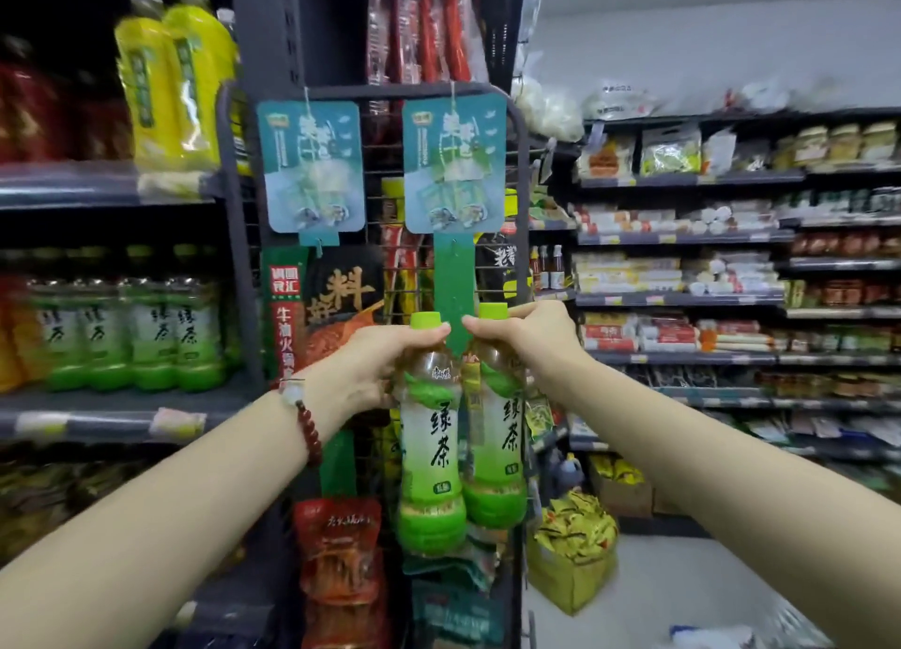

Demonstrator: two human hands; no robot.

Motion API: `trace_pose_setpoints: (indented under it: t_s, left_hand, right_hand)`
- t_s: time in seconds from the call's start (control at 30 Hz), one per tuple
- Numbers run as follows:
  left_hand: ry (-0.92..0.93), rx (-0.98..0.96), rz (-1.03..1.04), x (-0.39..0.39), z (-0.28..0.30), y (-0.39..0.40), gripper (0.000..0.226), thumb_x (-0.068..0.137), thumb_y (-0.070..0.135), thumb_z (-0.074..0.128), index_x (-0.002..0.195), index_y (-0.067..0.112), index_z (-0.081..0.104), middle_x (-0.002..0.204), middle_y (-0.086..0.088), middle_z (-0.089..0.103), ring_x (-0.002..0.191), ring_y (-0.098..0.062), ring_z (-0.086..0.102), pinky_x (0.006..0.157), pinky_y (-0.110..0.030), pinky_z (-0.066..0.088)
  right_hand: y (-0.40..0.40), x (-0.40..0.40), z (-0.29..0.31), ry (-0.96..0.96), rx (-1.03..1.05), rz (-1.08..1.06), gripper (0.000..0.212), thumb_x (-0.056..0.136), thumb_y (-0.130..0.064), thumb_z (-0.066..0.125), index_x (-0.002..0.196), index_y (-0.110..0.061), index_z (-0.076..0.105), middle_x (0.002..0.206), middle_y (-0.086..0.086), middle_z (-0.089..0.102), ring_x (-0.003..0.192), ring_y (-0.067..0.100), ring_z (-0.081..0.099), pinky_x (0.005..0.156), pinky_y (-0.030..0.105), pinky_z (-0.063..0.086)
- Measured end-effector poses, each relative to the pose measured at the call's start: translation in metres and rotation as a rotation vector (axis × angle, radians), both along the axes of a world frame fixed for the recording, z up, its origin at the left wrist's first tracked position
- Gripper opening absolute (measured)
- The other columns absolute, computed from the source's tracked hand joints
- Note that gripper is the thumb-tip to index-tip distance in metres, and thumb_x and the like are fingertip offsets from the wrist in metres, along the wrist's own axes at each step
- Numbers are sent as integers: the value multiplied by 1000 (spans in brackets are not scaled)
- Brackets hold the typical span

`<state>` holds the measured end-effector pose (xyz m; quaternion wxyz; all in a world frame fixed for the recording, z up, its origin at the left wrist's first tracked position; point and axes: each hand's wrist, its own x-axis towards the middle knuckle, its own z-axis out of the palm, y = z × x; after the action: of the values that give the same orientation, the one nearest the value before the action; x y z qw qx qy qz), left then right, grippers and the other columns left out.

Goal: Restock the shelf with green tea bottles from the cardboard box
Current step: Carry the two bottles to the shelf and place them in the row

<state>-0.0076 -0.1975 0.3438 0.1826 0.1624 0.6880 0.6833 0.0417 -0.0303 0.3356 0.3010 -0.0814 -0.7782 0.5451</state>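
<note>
Two green tea bottles hang upright side by side in front of me. My left hand [375, 361] grips the neck of the left bottle [431, 458], just under its green cap. My right hand [524, 339] grips the neck of the right bottle [497, 448] the same way. Both bottles are held in the air before a wire display rack [517, 161]. A row of the same green tea bottles [131, 331] stands on the middle shelf [97, 404] at the left. The cardboard box is not in view.
Yellow-green drink bottles [170, 87] stand on the upper left shelf. Snack and sauce packets [336, 565] hang on the wire rack behind the bottles. Stocked grocery shelves [682, 297] fill the right side. A box of yellow packets [570, 546] sits on the aisle floor.
</note>
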Motion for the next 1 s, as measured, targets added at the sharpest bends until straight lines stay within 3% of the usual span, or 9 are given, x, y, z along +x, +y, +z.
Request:
trace_pose_setpoints:
  t_s: [0.07, 0.13, 0.2, 0.3, 0.47, 0.6, 0.73, 0.87, 1.0]
  left_hand:
    - [15, 17, 25, 0, 2, -15, 19, 73, 20, 77, 87, 9, 70, 72, -6, 73, 59, -20, 71, 49, -32, 57]
    - [33, 17, 65, 2, 2, -29, 17, 73, 20, 77, 88, 12, 71, 79, -6, 73, 68, -20, 70, 51, -31, 57]
    - [26, 42, 94, 3, 2, -42, 17, 72, 16, 77, 87, 12, 71, 72, -6, 74, 60, -20, 71, 48, -32, 56]
    - [-3, 39, 122, 2, 3, -62, 19, 67, 15, 80, 83, 10, 72, 75, -9, 74, 58, -23, 71, 53, -38, 58]
    - [20, 48, 185, -6, 5, -94, 11, 73, 12, 77, 78, 8, 69, 55, -4, 71, 45, -17, 68, 41, -29, 54]
    - [25, 28, 199, -27, 4, -125, 28, 68, 16, 80, 92, 8, 69, 85, -8, 74, 77, -25, 70, 64, -37, 58]
    - [54, 3, 192, -60, 8, -159, 28, 71, 19, 79, 95, 8, 69, 86, -6, 72, 76, -21, 65, 56, -31, 51]
    - [81, -12, 173, -95, 18, -195, 20, 67, 20, 81, 83, 13, 70, 80, -4, 71, 71, -19, 65, 48, -27, 51]
    - [113, -16, 179, -118, 29, -223, 16, 68, 22, 81, 75, 16, 68, 74, -2, 70, 66, -18, 64, 47, -25, 51]
  right_hand:
    - [-13, -3, 1, -1, 16, 24, 74, 42, -58, 83, 77, 7, 71, 84, 24, 73, 72, 27, 70, 89, 48, 56]
    - [-26, -5, 2, -6, 11, 63, 72, 50, -51, 86, 82, 11, 70, 85, 28, 71, 65, 23, 66, 89, 44, 56]
    - [-36, -8, 1, -17, 14, 79, 56, 59, -42, 88, 71, 9, 70, 67, 21, 67, 57, 17, 58, 86, 40, 55]
    - [-57, -10, 3, -50, 39, 98, 37, 63, -40, 87, 47, -12, 70, 50, 2, 61, 50, 10, 54, 66, 26, 53]
    - [-93, -29, 4, -39, 50, 67, 58, 55, -48, 87, 76, 5, 74, 77, 21, 74, 62, 18, 57, 69, 41, 55]
    - [-122, -49, 6, -53, 43, 87, 48, 61, -42, 87, 64, 2, 70, 61, 13, 67, 50, 17, 52, 56, 31, 44]
    - [-159, -78, 9, -36, 44, 57, 46, 62, -42, 87, 72, 2, 75, 66, 14, 73, 54, 18, 58, 62, 36, 54]
    - [-197, -103, 15, -2, 14, 31, 36, 64, -38, 87, 61, -6, 71, 53, 1, 64, 49, 11, 55, 59, 26, 44]
    - [-230, -125, 24, 11, 24, -24, 46, 62, -42, 86, 52, -3, 63, 42, -3, 59, 46, 10, 56, 70, 32, 56]
